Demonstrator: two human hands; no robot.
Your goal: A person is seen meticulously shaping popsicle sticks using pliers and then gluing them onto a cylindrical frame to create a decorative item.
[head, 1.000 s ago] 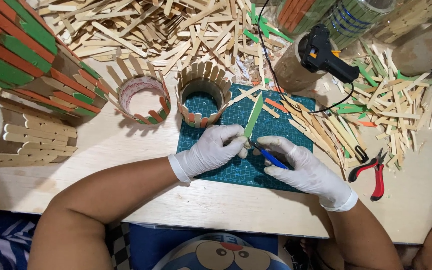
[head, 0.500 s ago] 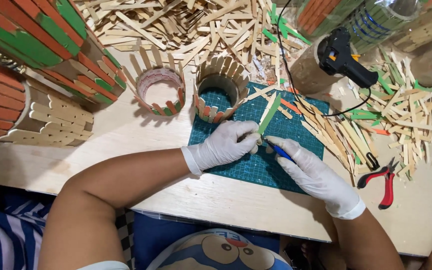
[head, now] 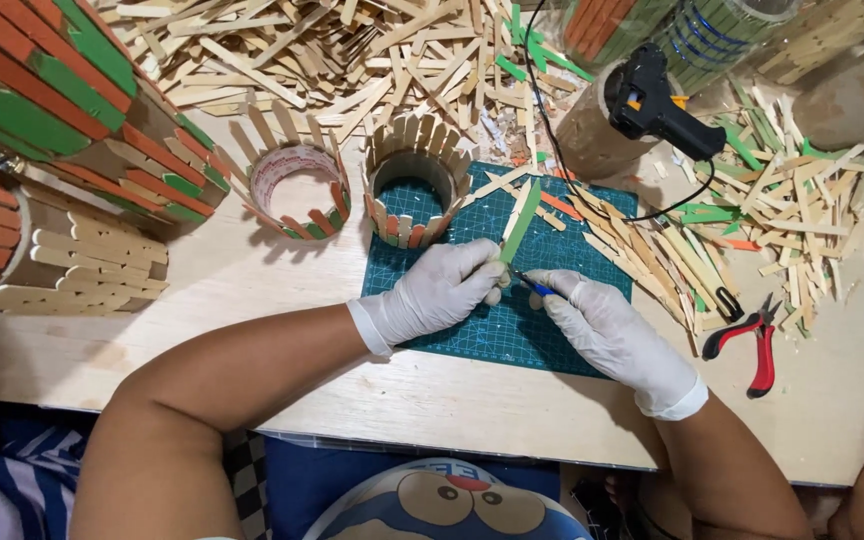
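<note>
Both hands wear white gloves and work over a green cutting mat (head: 472, 335). My left hand (head: 442, 290) pinches the near end of a green wooden craft stick (head: 522, 220), which slants up and away over the mat. My right hand (head: 597, 320) grips a small blue-handled cutter (head: 535, 286), its tip touching the stick's near end beside the left fingers. A round holder of upright sticks (head: 412, 180) stands on the mat's far left corner.
A second stick ring (head: 297, 190) stands left of the mat. Painted stick barrels (head: 42, 110) fill the left. A black glue gun (head: 657, 105) rests on a roll, its cord crossing the mat. Red pliers (head: 752, 345) lie right, amid loose sticks (head: 782, 220).
The view has shifted, so everything sits slightly lower and to the right. Both hands stay together on the green stick with the cutter at its near end.
</note>
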